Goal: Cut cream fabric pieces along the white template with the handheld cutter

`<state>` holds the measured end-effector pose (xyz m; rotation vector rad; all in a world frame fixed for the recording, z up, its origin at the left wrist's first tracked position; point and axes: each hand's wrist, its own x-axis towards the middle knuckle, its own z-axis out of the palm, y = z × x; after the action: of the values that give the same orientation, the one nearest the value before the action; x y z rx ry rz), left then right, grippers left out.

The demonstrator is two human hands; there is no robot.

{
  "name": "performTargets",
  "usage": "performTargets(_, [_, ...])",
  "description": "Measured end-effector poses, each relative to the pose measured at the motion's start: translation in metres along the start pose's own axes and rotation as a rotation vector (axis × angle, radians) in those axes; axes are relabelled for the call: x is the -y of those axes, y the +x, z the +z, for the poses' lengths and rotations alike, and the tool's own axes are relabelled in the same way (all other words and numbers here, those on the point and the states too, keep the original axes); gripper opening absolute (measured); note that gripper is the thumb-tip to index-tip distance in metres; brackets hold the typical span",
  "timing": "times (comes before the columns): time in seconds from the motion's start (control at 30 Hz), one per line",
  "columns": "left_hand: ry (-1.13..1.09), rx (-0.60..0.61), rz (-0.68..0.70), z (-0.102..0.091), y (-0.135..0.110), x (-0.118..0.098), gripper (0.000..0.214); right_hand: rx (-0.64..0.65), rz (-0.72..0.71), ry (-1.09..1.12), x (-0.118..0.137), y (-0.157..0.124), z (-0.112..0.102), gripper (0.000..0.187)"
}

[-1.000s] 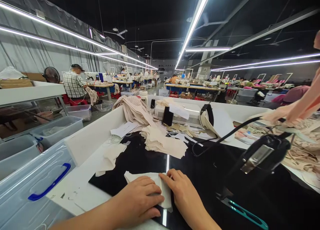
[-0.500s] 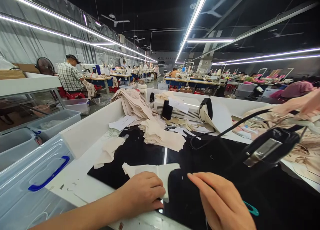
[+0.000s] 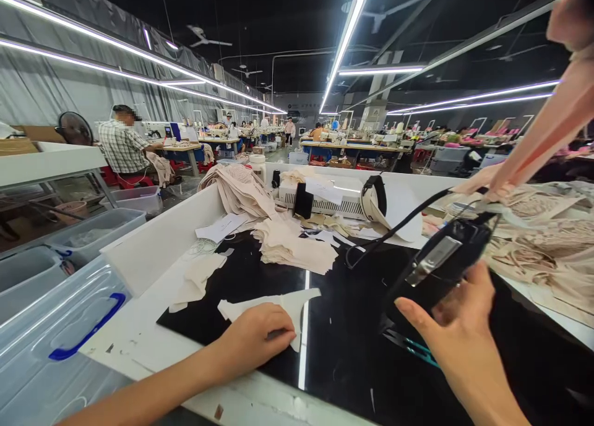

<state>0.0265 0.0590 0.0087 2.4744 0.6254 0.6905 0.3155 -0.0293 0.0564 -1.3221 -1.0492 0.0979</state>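
Note:
My left hand (image 3: 260,333) lies on a pale fabric piece (image 3: 260,299) near the front of the black table surface (image 3: 334,327), pressing it down with its fingers curled. What its fingertips pinch, if anything, is hidden. On the right, my right hand (image 3: 468,333) is wrapped around the lower side of a black corded hand tool (image 3: 445,259) with a metal plate. The thumb sticks out to the left, and the other fingers are partly hidden behind the tool. A pink cloth strip (image 3: 538,123) suspends the tool from above. Teal-handled snips (image 3: 420,352) lie below my thumb.
Stacked beige cut pieces (image 3: 297,247) lie at mid-table, with more fabric (image 3: 241,191) behind. A white vented box (image 3: 343,203) stands at the back. Beige garments (image 3: 547,240) are heaped at right. Clear plastic bins (image 3: 69,345) stand at left. A seated person (image 3: 123,144) works farther off.
My right hand has moved up and right from the table to the black tool. The tool has shifted left, its pink strip now slanting steeply. My left hand stays on the fabric piece.

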Motion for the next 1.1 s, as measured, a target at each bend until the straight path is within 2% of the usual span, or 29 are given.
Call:
performTargets(0.07, [0.001,0.001,-0.006,0.0,-0.001,0.001,0.014,0.051,0.095,0.101,0.006,0.003,0.01,0.086])
performTargets(0.13, [0.019,0.002,0.045,0.001,-0.002,0.003,0.014,0.027,0.141,0.171,0.014,0.004,0.019,0.064])
performTargets(0.2, [0.044,0.001,0.106,0.003,-0.004,0.005,0.015,0.008,0.138,0.172,0.022,0.004,0.026,0.056])
performTargets(0.33, [0.073,0.001,0.157,0.006,-0.006,0.006,0.02,-0.058,0.095,0.089,0.034,0.0,0.034,0.057])
performTargets(0.43, [0.063,-0.013,0.171,0.007,-0.005,0.005,0.021,-0.13,0.048,0.071,0.04,-0.007,0.043,0.051])
performTargets(0.57, [0.048,-0.029,0.174,0.01,-0.005,0.003,0.019,-0.067,0.002,0.161,0.049,-0.023,0.06,0.036])
performTargets(0.73, [0.058,-0.02,0.156,0.015,-0.006,0.001,0.014,0.07,-0.023,0.395,0.057,-0.045,0.08,0.042])
performTargets(0.93, [0.044,-0.012,0.169,0.015,-0.006,-0.002,0.012,0.017,0.021,0.519,0.056,-0.055,0.093,0.037])
performTargets(1.1, [0.043,-0.005,0.161,0.015,-0.006,-0.004,0.01,-0.02,0.061,0.51,0.058,-0.057,0.096,0.041])
